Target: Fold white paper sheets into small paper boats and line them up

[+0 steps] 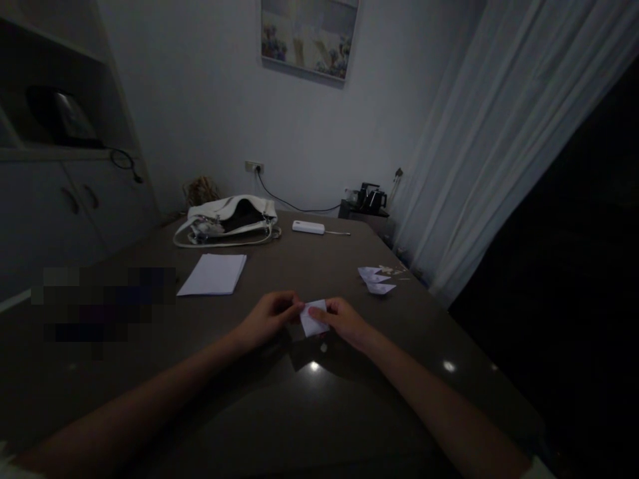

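Note:
A small folded piece of white paper [313, 326] is held between my two hands, just above the dark table [319, 412]. My left hand [273, 314] pinches its left corner between thumb and fingers. On the other side, my right hand [345, 320] grips the right edge, its thumb lying across the front face. The fingers behind the paper are partly hidden. Several folded paper boats [379, 289] sit close together to the right, beyond my right hand. Farther off to the left lies a stack of white paper sheets [213, 274].
A white handbag [232, 219] lies at the table's far left, with a white power bank [308, 227] and short cable to its right. Small pale scraps [392, 270] lie by the boats. A curtain [464, 126] hangs on the right; a kettle [375, 199] stands beyond the table.

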### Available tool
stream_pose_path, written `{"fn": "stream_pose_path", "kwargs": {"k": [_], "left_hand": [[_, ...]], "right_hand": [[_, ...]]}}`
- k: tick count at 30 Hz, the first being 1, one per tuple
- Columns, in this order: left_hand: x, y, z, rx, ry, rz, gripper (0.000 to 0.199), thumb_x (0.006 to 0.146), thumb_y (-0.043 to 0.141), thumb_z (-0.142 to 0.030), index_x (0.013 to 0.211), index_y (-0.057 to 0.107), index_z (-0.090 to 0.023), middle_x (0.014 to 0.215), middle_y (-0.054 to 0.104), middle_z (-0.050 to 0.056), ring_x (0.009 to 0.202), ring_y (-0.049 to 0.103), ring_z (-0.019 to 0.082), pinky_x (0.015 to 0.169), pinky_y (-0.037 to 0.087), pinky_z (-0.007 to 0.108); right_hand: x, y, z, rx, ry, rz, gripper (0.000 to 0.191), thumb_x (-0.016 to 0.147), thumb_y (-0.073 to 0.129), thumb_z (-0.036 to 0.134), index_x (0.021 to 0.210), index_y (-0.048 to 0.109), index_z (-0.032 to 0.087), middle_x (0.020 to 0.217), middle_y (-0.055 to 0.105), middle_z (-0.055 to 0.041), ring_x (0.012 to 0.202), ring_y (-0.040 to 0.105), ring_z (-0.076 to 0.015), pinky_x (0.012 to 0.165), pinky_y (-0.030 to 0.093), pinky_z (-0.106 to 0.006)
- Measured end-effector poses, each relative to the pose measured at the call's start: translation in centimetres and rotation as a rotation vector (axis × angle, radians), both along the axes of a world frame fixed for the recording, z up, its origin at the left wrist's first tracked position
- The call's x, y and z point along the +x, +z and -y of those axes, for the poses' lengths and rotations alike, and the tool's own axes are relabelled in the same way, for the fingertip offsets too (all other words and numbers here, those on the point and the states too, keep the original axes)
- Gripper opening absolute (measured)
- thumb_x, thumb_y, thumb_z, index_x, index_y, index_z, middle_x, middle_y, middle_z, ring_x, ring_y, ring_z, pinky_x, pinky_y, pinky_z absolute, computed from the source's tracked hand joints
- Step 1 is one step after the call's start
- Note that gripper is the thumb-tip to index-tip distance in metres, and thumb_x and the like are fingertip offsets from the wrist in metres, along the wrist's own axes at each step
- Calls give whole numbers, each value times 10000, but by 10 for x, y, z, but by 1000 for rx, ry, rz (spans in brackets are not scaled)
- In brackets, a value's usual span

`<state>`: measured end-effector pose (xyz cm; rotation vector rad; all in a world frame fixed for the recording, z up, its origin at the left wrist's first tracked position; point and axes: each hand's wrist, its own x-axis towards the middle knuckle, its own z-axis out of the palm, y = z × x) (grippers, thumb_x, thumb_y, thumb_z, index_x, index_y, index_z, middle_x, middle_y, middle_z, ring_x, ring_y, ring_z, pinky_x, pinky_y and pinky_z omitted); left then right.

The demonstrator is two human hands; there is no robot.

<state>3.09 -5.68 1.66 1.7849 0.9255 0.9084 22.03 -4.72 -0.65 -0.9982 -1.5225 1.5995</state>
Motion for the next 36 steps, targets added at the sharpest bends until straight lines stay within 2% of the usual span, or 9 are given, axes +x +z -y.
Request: {"fn": "stream_pose_path", "kwargs": {"k": [4,12,17,21,24,28,34,36], "left_hand": [[-1,1,-1,23,56,2,330,790,490,-449,661,519,-146,622,532,-10,602,509,130,545,391,220],[0,-1,-2,53,106,-30,348,791,484,-460,641,502,-147,591,522,-9,564,490,127,519,373,217],[-4,-2,-5,71,155,-42,355,792,477,-465,651,522,-142,599,542,3,567,503,137,518,376,224],[-5,-2,-7,60,160,-89,362,789,481,-474,646,529,-144,596,552,2,574,513,142,531,382,226],[-4,1,-5,50,143,-88,366,777,491,-489,649,528,-148,594,550,-2,573,515,142,532,384,225],[-3,4,-2,82,164,-63,363,775,495,-495,662,530,-151,615,560,5,600,522,149,554,392,231],[0,3,-1,63,157,-5,361,770,499,-502,669,514,-155,633,556,8,630,528,152,583,404,239],[0,3,-2,67,163,27,353,774,499,-493,674,520,-155,632,562,7,636,535,150,602,412,242]], "right_hand": [[0,-1,-2,-80,50,8,394,684,667,462,820,620,95,648,616,-24,488,525,-72,483,407,-198],[-4,6,1,8,-14,87,406,708,623,503,727,603,98,526,582,5,401,454,-45,422,351,-175],[-1,8,-1,21,8,143,413,728,596,516,712,599,104,512,565,14,393,441,-44,391,310,-169],[3,12,-2,113,-24,172,388,713,626,484,624,583,109,484,538,28,384,402,-31,387,271,-167],[3,13,-3,133,-58,140,388,693,642,479,583,565,115,455,506,41,376,390,-31,383,253,-171],[2,12,-5,61,-145,37,414,719,587,523,629,576,118,470,510,34,387,420,-46,387,260,-180],[0,15,-3,178,-209,-9,425,706,589,536,630,591,118,454,485,40,396,402,-40,402,258,-180],[0,16,-3,154,-225,-58,418,693,603,536,646,591,121,465,492,40,394,404,-40,395,254,-178]]}}
